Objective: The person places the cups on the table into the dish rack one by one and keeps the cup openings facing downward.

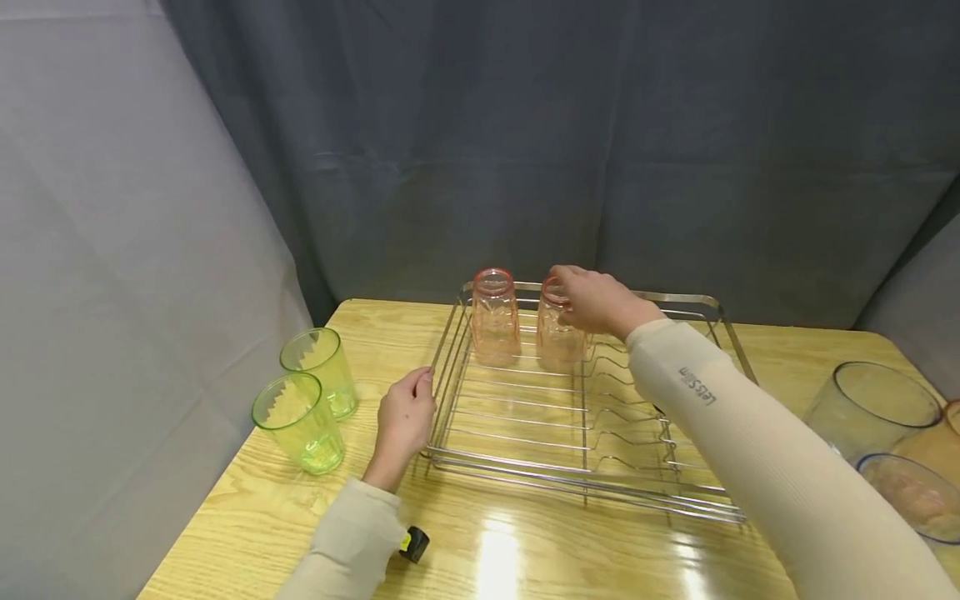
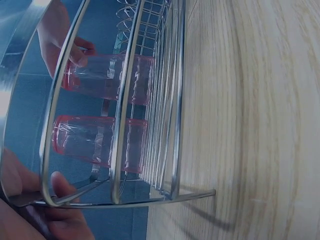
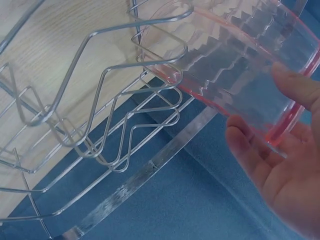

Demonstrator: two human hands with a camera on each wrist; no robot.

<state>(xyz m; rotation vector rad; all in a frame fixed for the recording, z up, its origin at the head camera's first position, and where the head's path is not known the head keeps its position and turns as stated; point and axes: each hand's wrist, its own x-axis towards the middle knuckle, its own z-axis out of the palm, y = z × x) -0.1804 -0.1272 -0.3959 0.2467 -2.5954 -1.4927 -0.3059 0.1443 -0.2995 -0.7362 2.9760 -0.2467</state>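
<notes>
Two clear pink glasses stand upside down side by side at the back of a metal wire dish rack (image 1: pixel 678 297). My right hand (image 1: pixel 597 302) holds the right pink glass (image 1: pixel 558 343) by its red-edged base, which faces up. In the right wrist view, the thumb and fingers sit on either side of that base. The left pink glass (image 1: pixel 495 325) stands beside it, untouched. My left hand (image 1: pixel 407 412) grips the rack's left rail, with the thumb and fingers around the metal in the left wrist view.
Two green glasses, one farther back (image 1: pixel 330 379) and one nearer (image 1: pixel 307 429), stand upright left of the rack. To the right are a large clear glass (image 1: pixel 873 408), a blue-rimmed glass (image 1: pixel 911 496) and an amber one (image 1: pixel 933 450). Wavy wire dividers (image 3: pixel 95 80) line the rack's right half.
</notes>
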